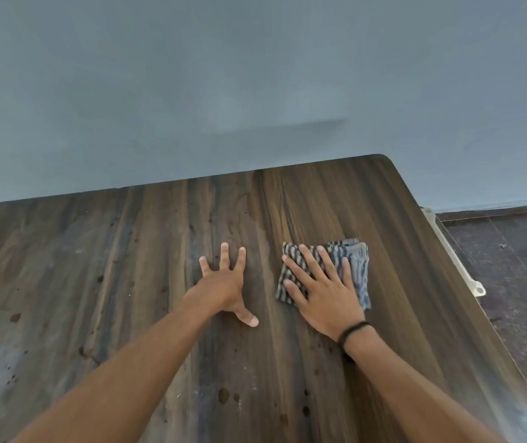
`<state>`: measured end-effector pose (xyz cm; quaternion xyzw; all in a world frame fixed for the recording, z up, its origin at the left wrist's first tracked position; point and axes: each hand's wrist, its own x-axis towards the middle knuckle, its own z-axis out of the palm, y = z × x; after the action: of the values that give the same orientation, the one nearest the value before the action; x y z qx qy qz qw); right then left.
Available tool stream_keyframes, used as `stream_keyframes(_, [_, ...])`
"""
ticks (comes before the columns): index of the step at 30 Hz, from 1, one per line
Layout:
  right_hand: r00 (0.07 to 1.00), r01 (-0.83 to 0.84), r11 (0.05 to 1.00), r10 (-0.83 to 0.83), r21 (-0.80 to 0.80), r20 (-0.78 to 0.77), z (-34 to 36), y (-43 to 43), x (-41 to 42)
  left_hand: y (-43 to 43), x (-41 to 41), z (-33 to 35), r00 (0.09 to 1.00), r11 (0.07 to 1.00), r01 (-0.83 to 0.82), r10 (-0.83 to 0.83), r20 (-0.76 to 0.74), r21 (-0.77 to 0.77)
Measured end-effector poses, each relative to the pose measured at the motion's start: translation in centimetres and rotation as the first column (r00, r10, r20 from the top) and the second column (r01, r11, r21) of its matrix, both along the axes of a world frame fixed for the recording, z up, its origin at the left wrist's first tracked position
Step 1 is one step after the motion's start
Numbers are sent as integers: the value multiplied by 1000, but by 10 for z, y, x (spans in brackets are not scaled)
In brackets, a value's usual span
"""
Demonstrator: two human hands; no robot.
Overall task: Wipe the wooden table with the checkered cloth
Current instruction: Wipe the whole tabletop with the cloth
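Grey wall [255, 75] behind wooden table [96, 266]; right grip [323, 292] flat on checkered cloth [356, 260], left grip [224, 282] splayed, empty.

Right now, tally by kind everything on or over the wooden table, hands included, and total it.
Hands: 2, the left hand flat on the wood, the right hand flat on the cloth
Cloths: 1, the checkered cloth
Wristbands: 1, a black wristband on the right wrist
Total: 4

The checkered cloth [358, 270], a folded, rumpled square striped dark and pale with a grey-blue side, lies flat right of centre under the right hand [323, 292] on the wooden table [128, 266], whose dark, streaky, spotted top fills the frame's lower half.
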<state>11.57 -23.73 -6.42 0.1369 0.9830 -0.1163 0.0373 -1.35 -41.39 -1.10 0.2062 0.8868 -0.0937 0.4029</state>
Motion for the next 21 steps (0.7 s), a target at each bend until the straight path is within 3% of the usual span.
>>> stream_keyframes(5, [975,222,970,-217,-102,55,18,16,-16,0,-1,6,999,999,-38,38,-14,32])
stream_keyframes(9, [1000,-6,998,7,-62,12,6,7,36,-5,9,5,997,994,-56,62,-56,98])
stream_keyframes(12, [972,232,966,-227,-115,59,18,24,32,-15,24,7,994,986,-86,95,-57,144])
stream_keyframes(13, [969,242,963,-235,-114,77,21,14,30,-17,31,8,995,986,-90,96,-39,140])
stream_keyframes(17, [999,-46,998,47,-52,10,7,-12,84,-26,64,1,997,993,-72,71,15,91])
stream_keyframes(21, [978,205,974,-200,-97,58,14,-3,67,-36,79,1,998,996,-51,53,-30,68])
